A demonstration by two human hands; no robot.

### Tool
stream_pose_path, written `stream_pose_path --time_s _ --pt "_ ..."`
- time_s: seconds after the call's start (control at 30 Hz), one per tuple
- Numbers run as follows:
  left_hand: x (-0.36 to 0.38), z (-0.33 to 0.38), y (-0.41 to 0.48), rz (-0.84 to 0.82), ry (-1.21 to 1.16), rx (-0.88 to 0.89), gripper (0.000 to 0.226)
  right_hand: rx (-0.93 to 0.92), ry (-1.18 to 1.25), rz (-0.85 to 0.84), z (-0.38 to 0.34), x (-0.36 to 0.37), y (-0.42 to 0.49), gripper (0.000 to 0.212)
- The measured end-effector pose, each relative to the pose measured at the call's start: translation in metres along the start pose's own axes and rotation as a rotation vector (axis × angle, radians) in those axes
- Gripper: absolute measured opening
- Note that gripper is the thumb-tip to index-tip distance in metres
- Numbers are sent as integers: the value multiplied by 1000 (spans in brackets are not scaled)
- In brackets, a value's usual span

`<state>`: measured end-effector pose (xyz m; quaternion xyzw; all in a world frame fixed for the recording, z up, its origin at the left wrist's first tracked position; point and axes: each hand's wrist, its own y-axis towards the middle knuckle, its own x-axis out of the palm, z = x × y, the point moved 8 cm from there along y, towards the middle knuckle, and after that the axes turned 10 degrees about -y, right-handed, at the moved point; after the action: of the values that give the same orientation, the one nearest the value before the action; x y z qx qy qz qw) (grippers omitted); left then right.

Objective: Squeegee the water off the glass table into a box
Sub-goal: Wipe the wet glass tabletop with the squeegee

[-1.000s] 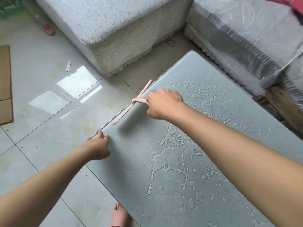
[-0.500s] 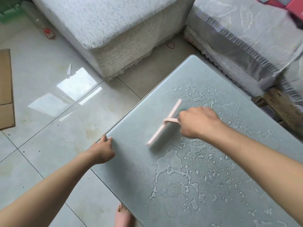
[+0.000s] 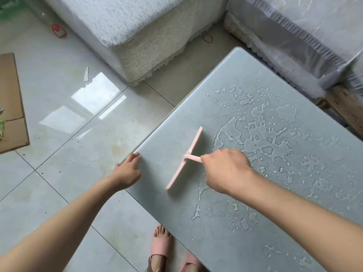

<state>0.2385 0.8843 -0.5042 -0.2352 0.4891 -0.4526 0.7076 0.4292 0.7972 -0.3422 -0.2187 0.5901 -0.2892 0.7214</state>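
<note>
Fingers [image 3: 208, 161]: on our right hand [image 3: 225, 169] they curl round the handle of the pink squeegee [image 3: 193, 144]; on our left hand [image 3: 127, 171] they lie loosely straight over the desk's left edge, holding nothing.
Squeegee: we have its blade down on the desk [image 3: 235, 63], near and roughly parallel to the left edge.
Water [image 3: 255, 122]: puddles and drops spread from the blade toward the right edge and the near end.
Around: two covered sofas [image 3: 110, 20] stand just beyond the far corner; cardboard [image 3: 9, 107] lies on the floor [image 3: 59, 134], well to the left.
In the way: our pink slippers [image 3: 160, 246] stand beside the left edge, near end.
</note>
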Motion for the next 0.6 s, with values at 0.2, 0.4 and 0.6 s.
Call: stream_pose_path --time_s 0.2,0.4,0.6 --pt "-15 -17 -23 329 -276 136 66 -92 -16 111 -35 -28 -15 32" --pt "-17 -70 -37 396 -216 -91 67 -243 61 185 -137 -38 12 31" --pt "-10 -80 -38 337 -214 -134 59 -250 44 96 -119 -7 -16 35"
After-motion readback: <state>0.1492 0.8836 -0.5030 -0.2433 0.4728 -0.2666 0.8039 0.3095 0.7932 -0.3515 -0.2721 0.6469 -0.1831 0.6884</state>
